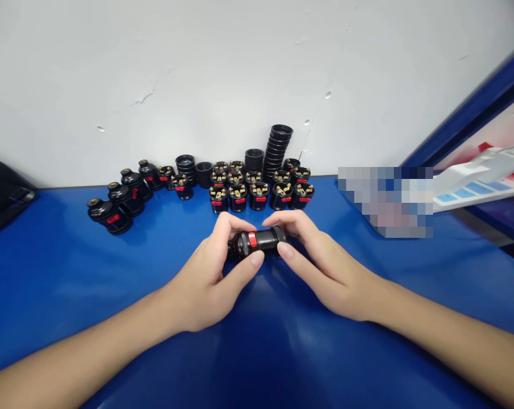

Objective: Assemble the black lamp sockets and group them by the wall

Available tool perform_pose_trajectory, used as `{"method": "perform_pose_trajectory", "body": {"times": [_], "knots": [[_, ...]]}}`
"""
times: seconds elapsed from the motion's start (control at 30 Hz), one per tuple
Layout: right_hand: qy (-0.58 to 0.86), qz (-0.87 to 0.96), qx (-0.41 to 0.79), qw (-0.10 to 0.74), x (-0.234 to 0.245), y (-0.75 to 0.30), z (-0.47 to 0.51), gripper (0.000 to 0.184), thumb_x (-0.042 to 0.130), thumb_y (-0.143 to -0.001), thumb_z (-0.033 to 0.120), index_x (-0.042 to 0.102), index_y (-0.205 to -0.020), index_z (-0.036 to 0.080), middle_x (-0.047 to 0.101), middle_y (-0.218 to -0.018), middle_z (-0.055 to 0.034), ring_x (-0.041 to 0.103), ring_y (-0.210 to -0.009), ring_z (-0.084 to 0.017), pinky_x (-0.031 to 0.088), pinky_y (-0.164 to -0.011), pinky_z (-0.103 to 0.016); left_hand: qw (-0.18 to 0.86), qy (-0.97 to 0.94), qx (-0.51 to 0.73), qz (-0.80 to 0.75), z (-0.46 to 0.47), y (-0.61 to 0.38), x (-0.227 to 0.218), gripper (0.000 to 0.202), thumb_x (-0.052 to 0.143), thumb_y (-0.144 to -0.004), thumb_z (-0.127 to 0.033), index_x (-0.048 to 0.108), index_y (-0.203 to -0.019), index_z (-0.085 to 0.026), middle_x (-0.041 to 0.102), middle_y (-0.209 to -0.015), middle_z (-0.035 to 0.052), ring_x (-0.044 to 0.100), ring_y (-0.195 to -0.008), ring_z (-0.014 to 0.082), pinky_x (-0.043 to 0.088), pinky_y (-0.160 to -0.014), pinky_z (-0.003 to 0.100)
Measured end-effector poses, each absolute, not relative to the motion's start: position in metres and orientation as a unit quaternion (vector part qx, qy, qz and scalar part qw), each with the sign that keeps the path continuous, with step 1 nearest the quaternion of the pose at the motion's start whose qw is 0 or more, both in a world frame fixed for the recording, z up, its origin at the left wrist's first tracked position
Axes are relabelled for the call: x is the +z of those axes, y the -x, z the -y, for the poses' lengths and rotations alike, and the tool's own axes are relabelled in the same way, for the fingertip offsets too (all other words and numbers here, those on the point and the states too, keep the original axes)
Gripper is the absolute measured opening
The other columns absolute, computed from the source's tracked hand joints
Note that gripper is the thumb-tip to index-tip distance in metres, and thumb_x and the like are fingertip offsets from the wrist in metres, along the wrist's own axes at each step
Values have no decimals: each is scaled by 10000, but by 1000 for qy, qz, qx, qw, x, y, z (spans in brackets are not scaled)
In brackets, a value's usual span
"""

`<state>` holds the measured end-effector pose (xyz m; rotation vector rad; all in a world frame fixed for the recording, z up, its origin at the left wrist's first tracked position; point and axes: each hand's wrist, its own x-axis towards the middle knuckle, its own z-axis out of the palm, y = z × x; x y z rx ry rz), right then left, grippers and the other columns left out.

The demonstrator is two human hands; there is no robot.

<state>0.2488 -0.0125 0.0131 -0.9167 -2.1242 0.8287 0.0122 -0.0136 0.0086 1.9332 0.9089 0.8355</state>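
Observation:
A black lamp holder [265, 240] with a red switch piece on its side lies sideways between my two hands, just above the blue table. Its ribbed left part is in my left hand [209, 278], thumb in front and fingers curled behind. At its right end sits a wider black ring [278, 232], pinched between the thumb and fingers of my right hand [325, 267]. My fingertips hide the far side of the holder and part of its right end.
Several finished-looking black lamp holders [107, 216] stand at the left. Behind my hands are rows of lamp holder bodies [259, 196] with brass contacts, and stacked black threaded rings [278, 150] near the white wall [197, 68]. A blurred-out patch [388, 199] lies right; a black bag-like thing [5, 196], far left.

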Motion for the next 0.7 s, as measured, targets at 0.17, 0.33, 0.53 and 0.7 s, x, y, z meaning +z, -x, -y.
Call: {"method": "perform_pose_trajectory", "body": {"times": [0.17, 0.33, 0.53, 0.7], "knots": [[344, 791, 335, 380, 9, -250, 13, 296, 601, -1073, 289, 499, -1340, 211, 655, -1120, -90, 702, -977, -225, 607, -902, -403, 420, -763, 338, -355, 14, -13, 9, 233, 519, -1121, -452, 464, -1231, -253, 578, -987, 0, 539, -851, 160, 430, -749, 331], [334, 756, 368, 427, 4, -247, 13, 150, 581, -1098, 279, 592, -1244, 245, 630, -1143, -79, 720, -889, -181, 664, -775, -334, 418, -766, 343, -349, 14, -13, 10, 213, 525, -1121, -433, 472, -1223, -254, 573, -995, -4, 539, -861, 153, 441, -768, 318], [302, 769, 335, 453, 4, -245, 11, 279, 692, -1012, 189, 600, -1265, 264, 586, -1277, -99, 681, -1184, -241, 652, -996, -385, 398, -763, 344, -375, 13, -13, 10, 207, 535, -1111, -416, 484, -1217, -246, 584, -999, 0, 544, -856, 161, 440, -756, 328], [343, 741, 392, 422, 2, -245, 8, 141, 591, -1097, 289, 593, -1237, 278, 662, -1085, -52, 734, -878, -176, 679, -780, -323, 414, -762, 343, -361, 14, -13, 10, 216, 531, -1115, -435, 475, -1220, -254, 590, -980, -6, 549, -844, 154, 444, -751, 320]]}}
